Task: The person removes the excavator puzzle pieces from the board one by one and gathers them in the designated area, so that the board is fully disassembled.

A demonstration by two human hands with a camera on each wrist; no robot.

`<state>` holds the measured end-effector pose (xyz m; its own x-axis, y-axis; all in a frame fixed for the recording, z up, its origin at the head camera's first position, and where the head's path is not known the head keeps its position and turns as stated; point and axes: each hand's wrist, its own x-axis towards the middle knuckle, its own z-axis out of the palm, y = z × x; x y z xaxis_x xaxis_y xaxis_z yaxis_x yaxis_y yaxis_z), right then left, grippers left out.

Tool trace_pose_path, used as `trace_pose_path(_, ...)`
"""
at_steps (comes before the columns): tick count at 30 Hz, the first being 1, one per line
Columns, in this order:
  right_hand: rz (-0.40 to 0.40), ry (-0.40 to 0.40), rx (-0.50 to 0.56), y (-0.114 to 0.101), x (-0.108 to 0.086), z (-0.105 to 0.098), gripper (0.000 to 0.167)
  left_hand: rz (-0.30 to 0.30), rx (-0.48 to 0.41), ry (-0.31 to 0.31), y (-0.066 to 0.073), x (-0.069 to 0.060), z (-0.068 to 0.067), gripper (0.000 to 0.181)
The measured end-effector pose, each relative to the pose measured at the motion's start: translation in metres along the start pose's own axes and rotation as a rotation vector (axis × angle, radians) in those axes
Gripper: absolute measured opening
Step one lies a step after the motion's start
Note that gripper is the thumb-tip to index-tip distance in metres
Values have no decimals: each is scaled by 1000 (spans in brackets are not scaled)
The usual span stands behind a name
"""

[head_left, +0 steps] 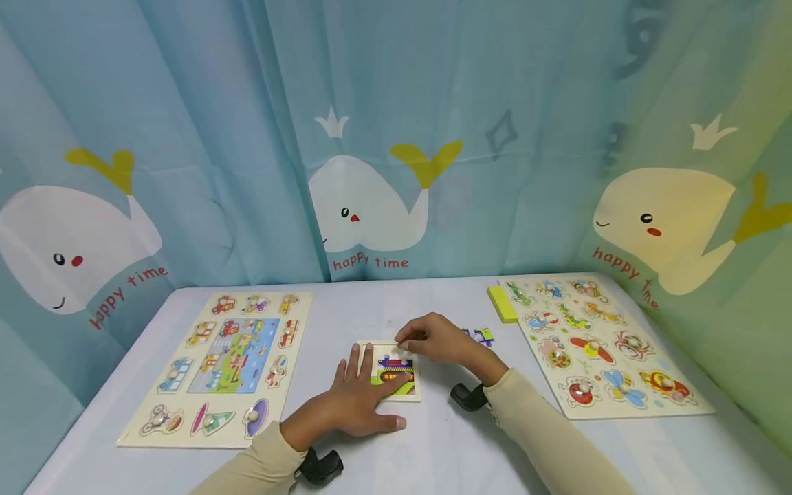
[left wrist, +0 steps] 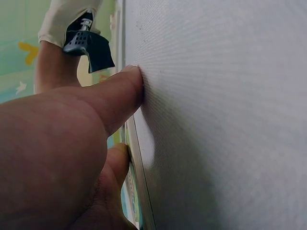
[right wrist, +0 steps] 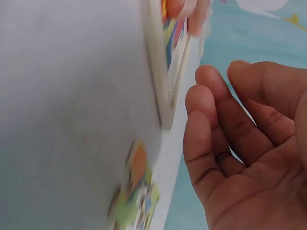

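Observation:
A small square puzzle board point(head_left: 366, 351) with a pale frame lies mid-table, partly filled with colourful pieces showing a vehicle. Across its left side my left hand point(head_left: 355, 402) rests with fingers spread; the index finger touches the picture, and the thumb lies on the tablecloth in the left wrist view. Over the board's top right corner is my right hand point(head_left: 436, 339), its fingers point(right wrist: 199, 143) loosely bent. A gap shows between thumb and fingertips in the right wrist view, with nothing visible held. Loose puzzle pieces point(head_left: 482, 336) lie right of the board, partly behind the right hand.
A large knob puzzle of vehicles point(head_left: 297, 302) lies at the left, and another of insects point(head_left: 643, 409) at the right. Beside the latter's far corner sits a yellow-green block point(head_left: 502, 304). A whale-print curtain point(head_left: 482, 227) hangs behind the table.

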<state>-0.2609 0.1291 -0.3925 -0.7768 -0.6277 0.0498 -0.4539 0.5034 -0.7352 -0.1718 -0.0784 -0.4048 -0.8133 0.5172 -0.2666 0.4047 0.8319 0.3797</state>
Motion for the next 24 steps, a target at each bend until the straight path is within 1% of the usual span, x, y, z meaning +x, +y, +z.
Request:
trace_pose_path(3,-35,-16,0,-4,3,6,14,5,3,0,0,0,-1,71)
trace_pose_path(5,-41,-36,5,-5,5,10,14,9,10,3,0,-1,-1,71)
trace_pose_path(8,-15,-72,19,-5,7,14,14,15,17,6,-1,-1,-1,71)
trace_pose_path(11,-2,-92,29,-4,9,16,15,17,14,6,-2,-1,-1,71)
trace_pose_path(19,-14,-64,58,-3,8,18,17,13,-5,0,-2,0,0,70)
trace_pose_path(24,-41,-37,135,-3,7,19,17,8,-9,-5,-2,0,0,70)
